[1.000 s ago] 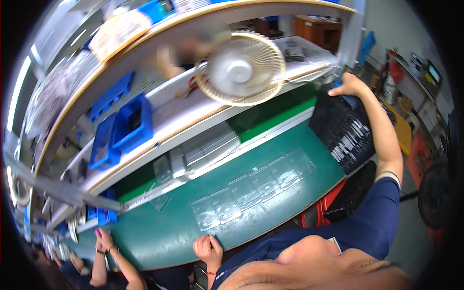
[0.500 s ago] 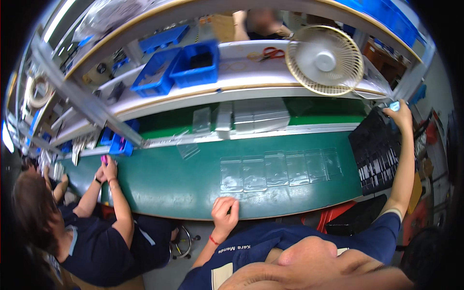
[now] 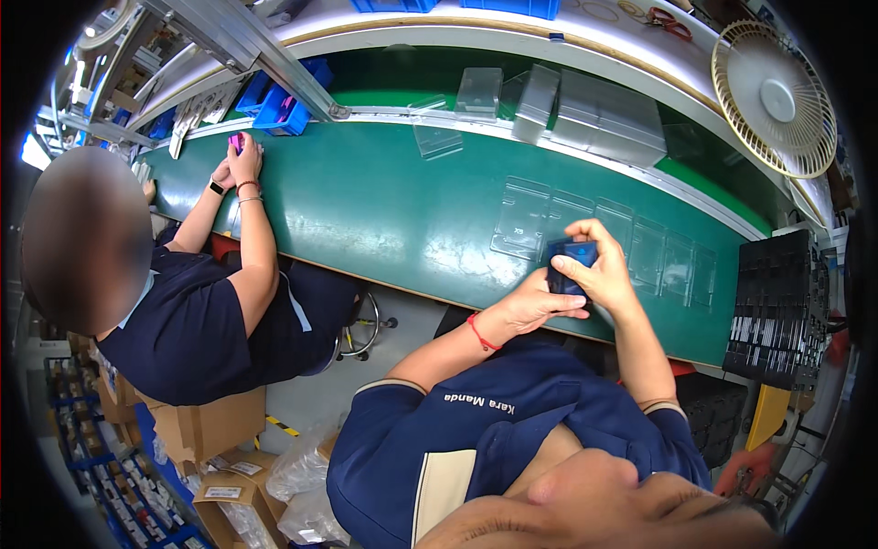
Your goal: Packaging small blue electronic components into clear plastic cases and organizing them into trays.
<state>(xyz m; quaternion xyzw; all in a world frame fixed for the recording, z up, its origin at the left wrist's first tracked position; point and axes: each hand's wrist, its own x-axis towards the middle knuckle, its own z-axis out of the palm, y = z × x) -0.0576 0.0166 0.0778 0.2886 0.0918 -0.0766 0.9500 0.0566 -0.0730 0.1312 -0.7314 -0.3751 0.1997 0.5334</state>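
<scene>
Both my hands are in front of my chest, over the near edge of the green table (image 3: 384, 201). Between them is a small, flat, dark blue rectangular piece (image 3: 571, 253); its exact kind I cannot tell. My right hand (image 3: 605, 273) grips it from the right, thumb across its face and fingers curled over the far end. My left hand (image 3: 538, 304), below a red bracelet, closes on its lower left side. Just beyond my hands, several clear plastic cases (image 3: 519, 220) lie flat in a row, partly hidden by my right hand.
Stacked clear cases (image 3: 608, 114) stand along the table's back, beside a loose clear case (image 3: 439, 137). Black trays (image 3: 777, 302) are piled at the right end, below a cream fan (image 3: 777, 96). At left, a co-worker's hands (image 3: 240, 165) hold a pink item near blue bins (image 3: 282, 112).
My right hand has come from the black trays at the right to my front with the flat piece. My left hand has moved right and joined it. The view has turned.
</scene>
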